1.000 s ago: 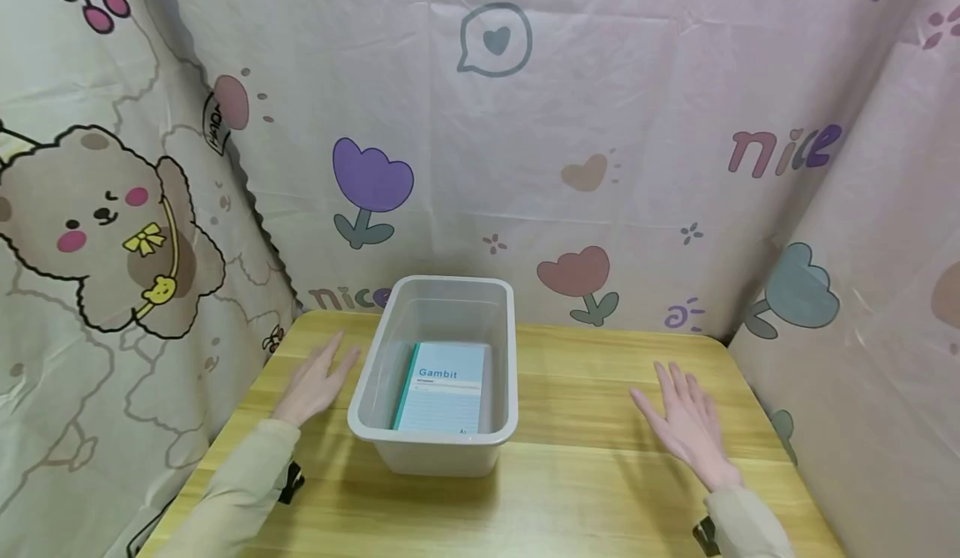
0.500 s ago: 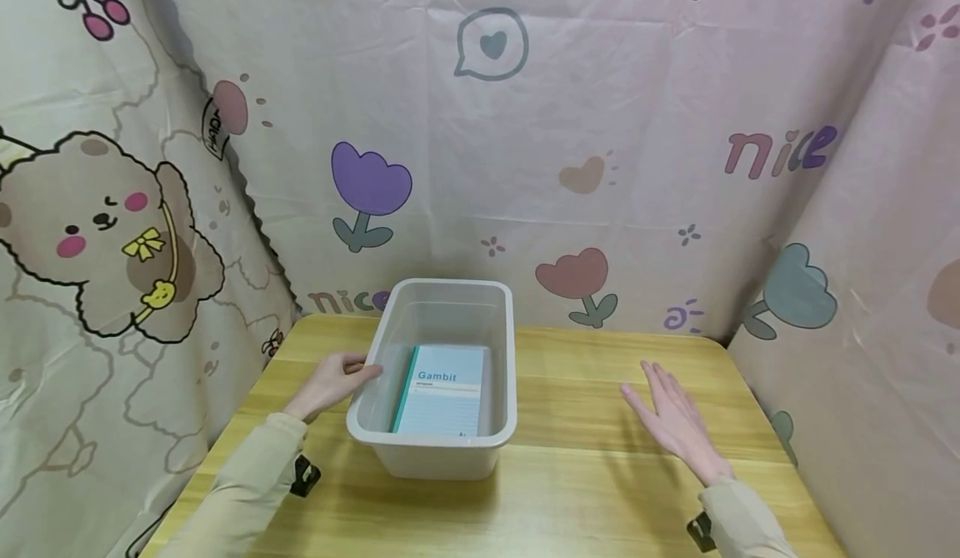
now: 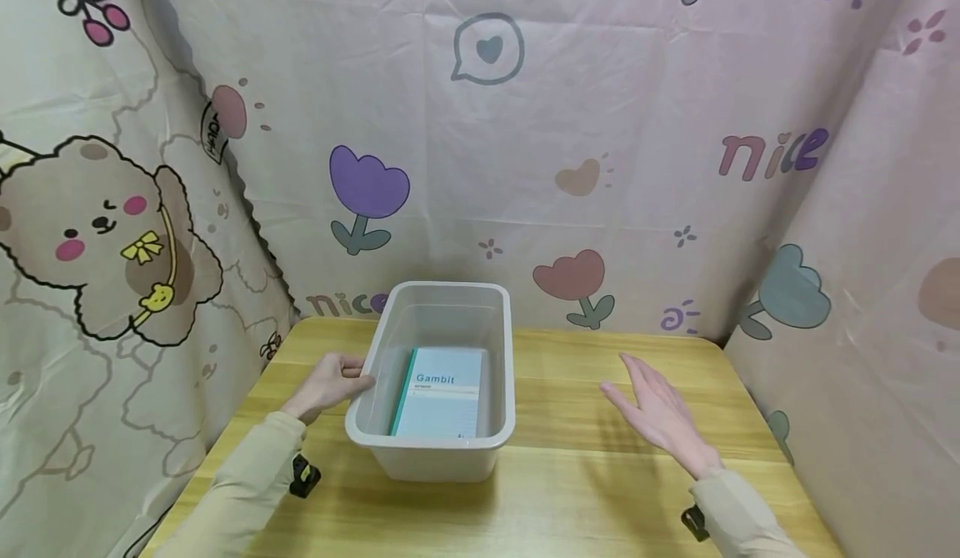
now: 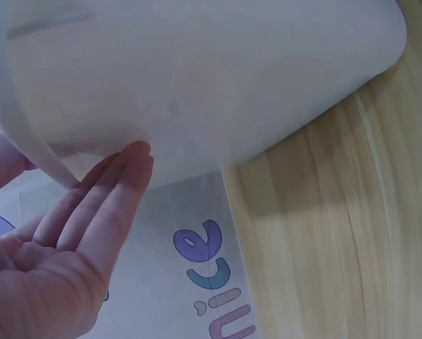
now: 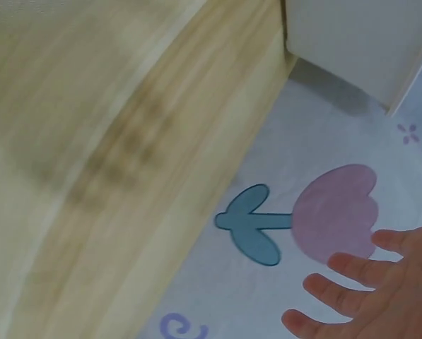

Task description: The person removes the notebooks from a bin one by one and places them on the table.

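Observation:
A white plastic bin [image 3: 435, 463] stands on the wooden table, left of the middle. Inside it lies a pale blue notebook [image 3: 442, 395] with a green spine and the word "Gambit" on its cover. My left hand [image 3: 327, 387] pinches the bin's left rim, thumb over the edge and fingers against the outer wall; in the left wrist view those fingers [image 4: 115, 201] press under the rim. To the right of the bin, my right hand [image 3: 660, 412] hovers over the table with fingers extended, touching nothing. The right wrist view shows its spread fingers [image 5: 341, 296].
The wooden table [image 3: 570, 500] ends at a printed curtain [image 3: 637, 82] behind the bin. Further curtains close in the left and right sides. A dark strap device [image 3: 303, 476] sits on the left wrist, another [image 3: 694, 523] on the right.
My left hand has come right and taken hold of the bin's left rim. My right hand has moved left toward the bin. The notebook stays in the bin.

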Motion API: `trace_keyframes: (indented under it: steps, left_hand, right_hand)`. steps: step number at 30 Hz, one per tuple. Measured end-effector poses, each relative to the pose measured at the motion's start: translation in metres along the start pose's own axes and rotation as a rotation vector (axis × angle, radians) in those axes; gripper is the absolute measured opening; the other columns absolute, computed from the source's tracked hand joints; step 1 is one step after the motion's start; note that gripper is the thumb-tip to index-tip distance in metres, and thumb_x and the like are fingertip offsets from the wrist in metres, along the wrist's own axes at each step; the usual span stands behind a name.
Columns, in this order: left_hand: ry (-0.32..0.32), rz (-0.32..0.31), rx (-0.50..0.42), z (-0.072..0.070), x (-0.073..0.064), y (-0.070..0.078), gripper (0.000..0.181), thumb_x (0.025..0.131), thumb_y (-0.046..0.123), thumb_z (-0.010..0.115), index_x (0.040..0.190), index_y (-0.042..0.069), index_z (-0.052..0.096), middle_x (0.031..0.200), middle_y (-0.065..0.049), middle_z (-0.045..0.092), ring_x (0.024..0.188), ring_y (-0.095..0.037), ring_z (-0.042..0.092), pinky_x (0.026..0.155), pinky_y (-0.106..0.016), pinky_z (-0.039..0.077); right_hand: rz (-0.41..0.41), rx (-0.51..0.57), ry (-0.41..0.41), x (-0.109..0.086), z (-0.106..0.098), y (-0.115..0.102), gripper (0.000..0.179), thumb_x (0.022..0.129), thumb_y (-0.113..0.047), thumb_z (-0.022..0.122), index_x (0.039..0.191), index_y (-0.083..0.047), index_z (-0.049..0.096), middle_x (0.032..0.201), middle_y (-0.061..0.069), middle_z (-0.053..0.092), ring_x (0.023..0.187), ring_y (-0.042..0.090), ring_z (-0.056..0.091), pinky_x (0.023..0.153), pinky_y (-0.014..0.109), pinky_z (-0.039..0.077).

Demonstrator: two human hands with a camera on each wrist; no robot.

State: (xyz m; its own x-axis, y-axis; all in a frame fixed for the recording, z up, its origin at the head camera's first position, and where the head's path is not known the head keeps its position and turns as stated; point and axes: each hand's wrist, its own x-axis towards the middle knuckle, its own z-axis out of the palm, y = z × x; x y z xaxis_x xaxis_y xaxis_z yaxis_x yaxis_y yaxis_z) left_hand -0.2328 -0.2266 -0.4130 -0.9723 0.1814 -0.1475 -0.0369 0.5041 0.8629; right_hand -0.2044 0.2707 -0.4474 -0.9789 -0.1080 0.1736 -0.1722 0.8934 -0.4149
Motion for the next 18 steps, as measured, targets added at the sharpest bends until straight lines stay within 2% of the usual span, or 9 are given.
trace_keyframes:
  steps: [11, 18]
  left_hand:
    - [-0.018, -0.004, -0.059, 0.003, -0.011, 0.0, 0.042, 0.09, 0.001, 0.063, 0.125, -0.021, 0.055, 0.118, -0.036, 0.066, 0.099, -0.035, 0.074, 0.087, -0.043, 0.064]
    - [-0.05, 0.016, -0.076, 0.005, -0.02, 0.0, 0.042, 0.09, 0.001, 0.063, 0.125, -0.021, 0.056, 0.116, -0.036, 0.068, 0.098, -0.034, 0.074, 0.085, -0.042, 0.065]
  right_hand:
    - [-0.033, -0.061, -0.03, 0.009, -0.011, -0.028, 0.086, 0.099, -0.066, 0.041, 0.159, -0.007, 0.026, 0.162, 0.024, 0.031, 0.145, 0.051, 0.033, 0.115, 0.075, 0.027]
    - [-0.06, -0.078, -0.043, 0.015, -0.012, -0.041, 0.087, 0.098, -0.066, 0.041, 0.159, -0.006, 0.025, 0.163, 0.023, 0.031, 0.146, 0.05, 0.033, 0.117, 0.073, 0.025]
